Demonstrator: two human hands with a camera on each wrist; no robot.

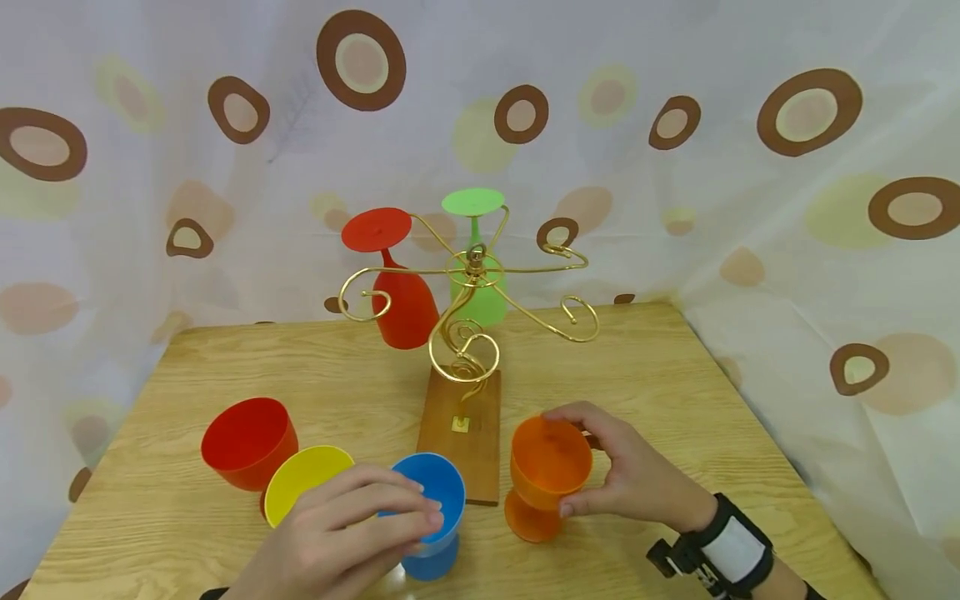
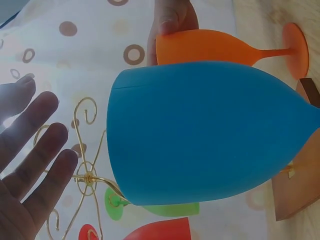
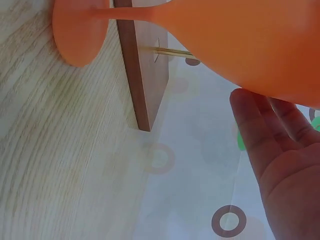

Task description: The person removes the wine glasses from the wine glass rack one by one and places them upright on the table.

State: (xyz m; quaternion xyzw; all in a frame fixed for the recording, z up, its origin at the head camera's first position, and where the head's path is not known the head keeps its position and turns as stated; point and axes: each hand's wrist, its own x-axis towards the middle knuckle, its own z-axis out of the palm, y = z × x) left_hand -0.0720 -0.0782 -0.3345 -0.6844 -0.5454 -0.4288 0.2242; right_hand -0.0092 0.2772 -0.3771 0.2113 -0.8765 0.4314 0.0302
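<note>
An orange plastic goblet stands upright on the table, right of the rack's wooden base. My right hand holds its bowl from the right, thumb on the near side and fingers on the far side. Left of it, a blue goblet is upright. My left hand hovers beside and over its rim; in the left wrist view the spread fingers are apart from the blue bowl. The left thumb is hidden in the head view.
A gold wire glass rack on a wooden base stands mid-table. From its arms hang a red goblet and a green goblet, upside down. Another red goblet and a yellow goblet are on the left.
</note>
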